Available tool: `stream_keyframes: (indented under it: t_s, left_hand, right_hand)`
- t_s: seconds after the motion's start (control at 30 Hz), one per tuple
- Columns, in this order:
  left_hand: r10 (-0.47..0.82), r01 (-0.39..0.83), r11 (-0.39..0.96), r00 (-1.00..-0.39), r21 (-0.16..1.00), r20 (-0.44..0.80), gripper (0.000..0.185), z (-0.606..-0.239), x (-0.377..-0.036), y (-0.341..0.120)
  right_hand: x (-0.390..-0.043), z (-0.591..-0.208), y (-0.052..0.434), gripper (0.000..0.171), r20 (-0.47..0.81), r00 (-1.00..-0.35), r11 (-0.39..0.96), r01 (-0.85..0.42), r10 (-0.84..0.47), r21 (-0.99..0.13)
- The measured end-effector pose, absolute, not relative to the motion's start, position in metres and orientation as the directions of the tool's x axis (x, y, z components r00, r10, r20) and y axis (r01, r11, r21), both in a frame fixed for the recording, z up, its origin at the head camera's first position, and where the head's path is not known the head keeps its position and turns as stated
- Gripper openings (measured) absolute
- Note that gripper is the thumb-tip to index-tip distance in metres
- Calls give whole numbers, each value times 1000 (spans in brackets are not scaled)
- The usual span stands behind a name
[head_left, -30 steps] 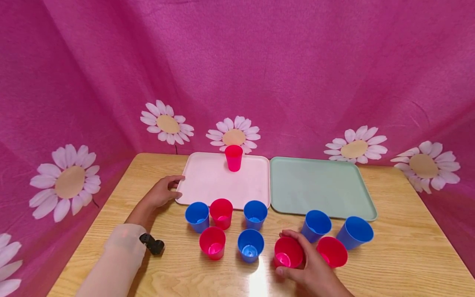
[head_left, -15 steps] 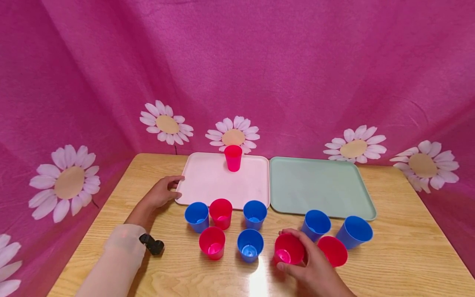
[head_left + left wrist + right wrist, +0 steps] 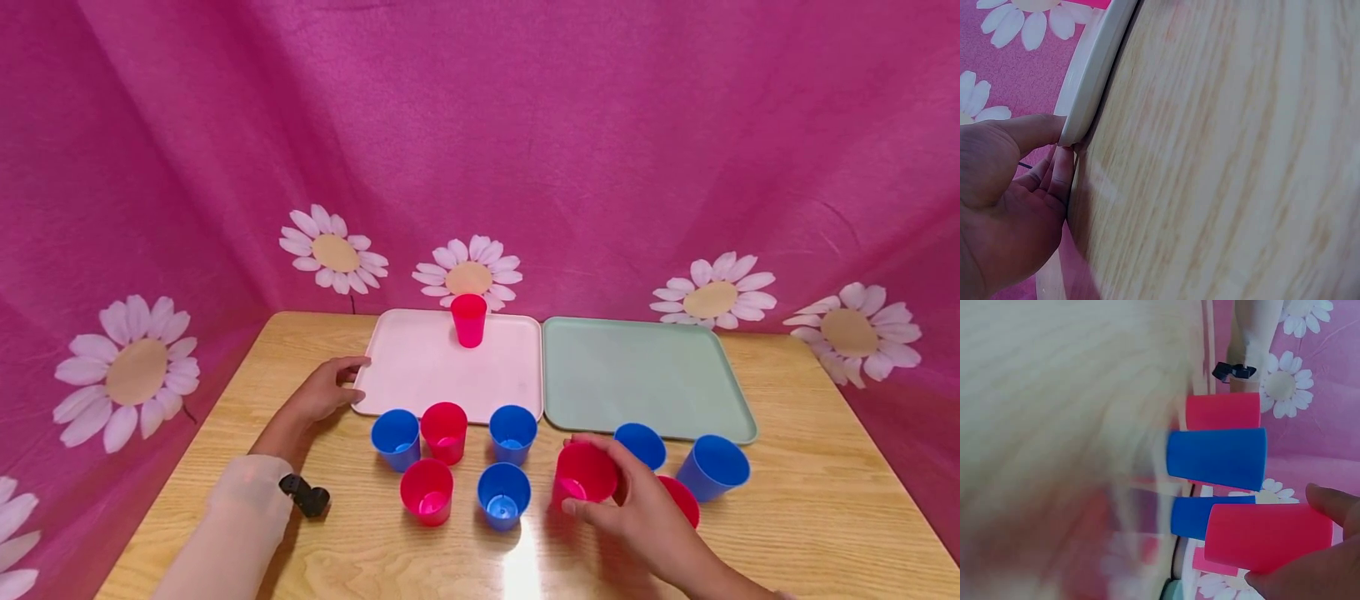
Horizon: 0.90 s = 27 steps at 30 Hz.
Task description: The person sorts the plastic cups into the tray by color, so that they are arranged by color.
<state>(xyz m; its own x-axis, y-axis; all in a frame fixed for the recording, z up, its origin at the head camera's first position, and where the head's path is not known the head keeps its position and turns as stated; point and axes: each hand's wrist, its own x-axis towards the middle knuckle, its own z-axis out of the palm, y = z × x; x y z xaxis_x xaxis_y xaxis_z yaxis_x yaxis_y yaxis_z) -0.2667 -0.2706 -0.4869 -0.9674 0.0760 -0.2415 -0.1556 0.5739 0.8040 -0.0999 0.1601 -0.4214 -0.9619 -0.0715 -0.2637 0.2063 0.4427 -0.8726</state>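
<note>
My right hand (image 3: 633, 508) grips a red cup (image 3: 581, 479) round its side, with the thumb at the near side. In the right wrist view this cup (image 3: 1266, 534) is held clear of the table. My left hand (image 3: 322, 390) is at the left edge of the pale pink tray (image 3: 420, 383). Seen from the left wrist, its thumb and fingers pinch the tray's rim (image 3: 1088, 94). One red cup (image 3: 469, 321) stands upright at the back of that tray. Beside my right hand stand a blue cup (image 3: 640, 446) and a red cup (image 3: 684, 504), both partly hidden by it.
A green tray (image 3: 645, 375) lies right of the pink one. In front of the trays stand two red cups (image 3: 427, 492) and several blue cups (image 3: 504, 496), including one blue cup (image 3: 714, 468) at far right. A flowered pink cloth (image 3: 525, 150) hangs behind the wooden table (image 3: 360, 542).
My right hand has raised the red cup off the table and moved it slightly forward, covering more of the neighbouring cups. My left hand has stayed at the pink tray.
</note>
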Motion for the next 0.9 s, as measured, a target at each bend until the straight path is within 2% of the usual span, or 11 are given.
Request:
stream_keyframes:
  t_s: [0.27, 0.53, 0.7, 0.9]
  left_hand:
    - [81, -152, 576, -967, 803, -241, 67, -486, -267, -271]
    - [92, -151, 570, -965, 808, -245, 67, -488, -267, -272]
    - [104, -130, 575, -968, 808, -230, 67, -488, -268, -273]
    - [98, -137, 572, -968, 809, -233, 67, -488, -268, -272]
  right_hand:
    - [-117, -404, 166, 79, -181, -973, 417, 107, -144, -903]
    - [-141, -388, 171, 83, -162, -967, 384, 76, -197, -920]
    - [-160, -382, 173, 81, -94, -969, 405, -7, -230, -914]
    - [-182, -376, 168, 82, -89, -964, 406, -22, -251, -914]
